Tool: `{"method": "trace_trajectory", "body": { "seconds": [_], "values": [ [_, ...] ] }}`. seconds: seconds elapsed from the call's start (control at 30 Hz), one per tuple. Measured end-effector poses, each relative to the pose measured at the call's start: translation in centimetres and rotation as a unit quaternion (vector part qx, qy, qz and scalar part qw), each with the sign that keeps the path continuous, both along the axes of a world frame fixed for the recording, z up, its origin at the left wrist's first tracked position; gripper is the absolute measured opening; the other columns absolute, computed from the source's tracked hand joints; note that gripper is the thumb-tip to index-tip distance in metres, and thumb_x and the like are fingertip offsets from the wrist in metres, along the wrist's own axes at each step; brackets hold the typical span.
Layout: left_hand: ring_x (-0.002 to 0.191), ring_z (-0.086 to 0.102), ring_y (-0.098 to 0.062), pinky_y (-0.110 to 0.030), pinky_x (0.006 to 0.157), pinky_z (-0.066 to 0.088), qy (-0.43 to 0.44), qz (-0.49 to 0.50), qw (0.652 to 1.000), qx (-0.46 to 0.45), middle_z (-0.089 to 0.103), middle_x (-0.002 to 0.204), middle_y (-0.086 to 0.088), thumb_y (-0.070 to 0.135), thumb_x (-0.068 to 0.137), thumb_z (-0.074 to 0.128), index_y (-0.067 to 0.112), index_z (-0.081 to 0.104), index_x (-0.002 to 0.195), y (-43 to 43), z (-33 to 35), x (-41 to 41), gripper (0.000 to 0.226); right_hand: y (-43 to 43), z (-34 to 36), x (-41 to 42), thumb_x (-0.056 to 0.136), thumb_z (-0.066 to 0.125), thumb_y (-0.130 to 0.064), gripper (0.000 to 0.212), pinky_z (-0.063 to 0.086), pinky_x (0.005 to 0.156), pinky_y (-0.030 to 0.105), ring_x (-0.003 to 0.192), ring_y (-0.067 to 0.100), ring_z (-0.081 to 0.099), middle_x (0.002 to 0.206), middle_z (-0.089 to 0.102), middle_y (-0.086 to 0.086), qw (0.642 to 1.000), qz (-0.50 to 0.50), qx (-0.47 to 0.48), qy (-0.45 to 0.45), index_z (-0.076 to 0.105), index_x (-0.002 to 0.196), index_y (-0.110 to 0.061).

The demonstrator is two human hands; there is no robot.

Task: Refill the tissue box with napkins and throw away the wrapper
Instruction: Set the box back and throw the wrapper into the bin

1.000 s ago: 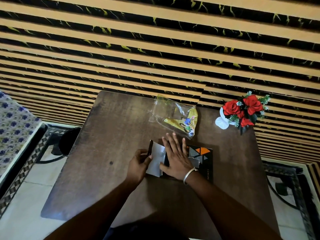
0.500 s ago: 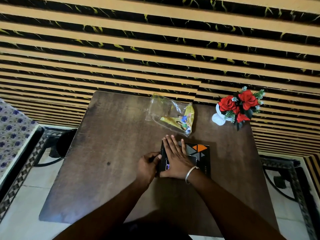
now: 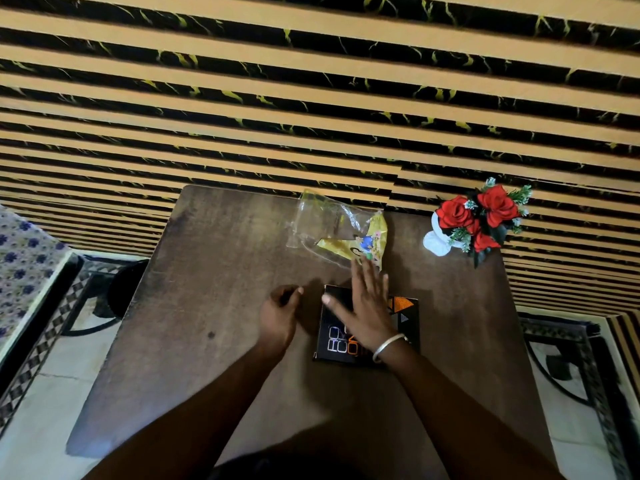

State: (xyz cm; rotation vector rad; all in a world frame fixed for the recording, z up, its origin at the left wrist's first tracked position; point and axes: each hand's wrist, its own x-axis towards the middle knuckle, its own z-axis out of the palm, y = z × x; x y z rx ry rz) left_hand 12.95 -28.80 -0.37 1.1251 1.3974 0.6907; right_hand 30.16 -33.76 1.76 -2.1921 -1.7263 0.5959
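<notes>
A flat black tissue box [image 3: 337, 341] with white and orange print lies on the brown table [image 3: 214, 271], near its middle. My right hand [image 3: 363, 303] is spread flat above the box, fingertips reaching toward the wrapper. The wrapper [image 3: 341, 233], clear plastic with a yellow printed part, lies crumpled just beyond the box. My left hand [image 3: 278, 311] rests on the table just left of the box, fingers curled in with nothing in them. No napkins show outside the box.
A white vase of red artificial roses [image 3: 474, 220] stands at the table's back right. A striped tan and black wall [image 3: 311, 98] runs behind. A patterned cloth surface [image 3: 24, 251] sits at the left, tiled floor [image 3: 38, 403] below.
The white napkins at the box's left end have gone inside and the end is shut. My left hand has drawn away leftward. My right hand has lifted and slid toward the wrapper.
</notes>
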Motion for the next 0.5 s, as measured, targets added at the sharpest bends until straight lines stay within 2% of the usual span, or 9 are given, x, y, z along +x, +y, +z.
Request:
{"method": "trace_trajectory", "body": {
  "seconds": [0.03,0.07,0.17,0.23,0.33,0.4,0.47,0.5],
  "values": [
    [0.093,0.069,-0.019,-0.042,0.086,0.059,-0.009,0.011,1.000,-0.009,0.071,0.099,0.002,0.027,0.097,0.058,0.029,0.065,0.103,0.8,-0.1,0.1,0.009,0.7,0.1,0.7,0.089,0.036,-0.073,0.095,-0.017,0.119,0.045,0.149,0.019,-0.026,0.162,-0.024,0.001,0.998,-0.055,0.000,0.014,-0.011,0.156,-0.025],
    [0.097,0.069,-0.021,-0.042,0.087,0.058,-0.015,0.026,0.999,-0.013,0.070,0.106,-0.003,0.028,0.096,0.059,0.023,0.063,0.113,1.6,-0.3,0.2,0.019,1.6,-0.2,1.5,0.091,0.040,-0.068,0.091,-0.013,0.121,0.045,0.150,0.023,-0.022,0.164,-0.019,0.003,0.993,-0.112,-0.008,0.033,-0.005,0.157,-0.025],
    [0.102,0.066,-0.026,-0.036,0.082,0.058,-0.005,0.058,0.998,-0.027,0.058,0.126,-0.004,0.025,0.095,0.062,0.017,0.045,0.142,4.3,0.5,0.9,0.051,4.8,-2.0,4.8,0.085,0.049,-0.064,0.081,0.017,0.122,0.053,0.152,0.035,0.002,0.164,0.009,0.014,0.963,-0.238,-0.040,0.117,0.019,0.153,-0.031],
    [0.102,0.064,-0.025,-0.041,0.086,0.058,-0.008,0.055,0.998,-0.031,0.047,0.128,0.002,0.017,0.094,0.063,0.022,0.030,0.152,6.3,0.9,1.4,0.066,6.5,-3.1,6.7,0.078,0.052,-0.060,0.078,0.034,0.115,0.052,0.147,0.040,0.025,0.160,0.025,0.016,0.952,-0.258,-0.075,0.146,0.028,0.148,-0.036],
    [0.114,0.063,-0.027,-0.049,0.092,0.057,-0.055,0.017,0.997,-0.044,0.048,0.140,-0.003,0.015,0.091,0.066,0.032,0.022,0.154,8.8,0.4,1.8,0.078,8.4,-3.4,7.9,0.085,0.062,-0.033,0.061,0.044,0.107,0.048,0.132,0.039,0.048,0.150,0.043,0.017,0.948,-0.252,-0.121,0.152,0.044,0.143,-0.023],
    [0.114,0.064,-0.029,-0.046,0.090,0.058,-0.058,-0.003,0.997,-0.055,0.052,0.141,-0.011,0.016,0.090,0.067,0.029,0.035,0.148,10.4,-0.4,2.1,0.068,9.5,-3.2,8.0,0.082,0.063,-0.021,0.043,0.053,0.095,0.045,0.111,0.038,0.061,0.127,0.061,0.020,0.935,-0.275,-0.115,0.189,0.061,0.123,-0.010],
    [0.105,0.067,-0.027,-0.040,0.087,0.059,-0.048,0.001,0.997,-0.062,0.061,0.128,-0.016,0.012,0.090,0.066,0.016,0.056,0.127,11.3,-0.4,2.5,0.039,10.2,-2.9,7.7,0.082,0.061,-0.008,0.019,0.052,0.081,0.040,0.096,0.037,0.064,0.103,0.065,0.023,0.914,-0.306,-0.115,0.239,0.066,0.099,-0.001],
    [0.101,0.068,-0.028,-0.040,0.086,0.059,-0.042,0.003,0.997,-0.061,0.065,0.120,-0.018,0.010,0.090,0.066,0.011,0.062,0.117,11.6,-0.4,2.5,0.027,10.4,-2.8,7.4,0.084,0.059,-0.003,0.008,0.049,0.079,0.039,0.090,0.032,0.061,0.094,0.063,0.018,0.907,-0.313,-0.121,0.253,0.065,0.089,-0.004]
  ]
}}
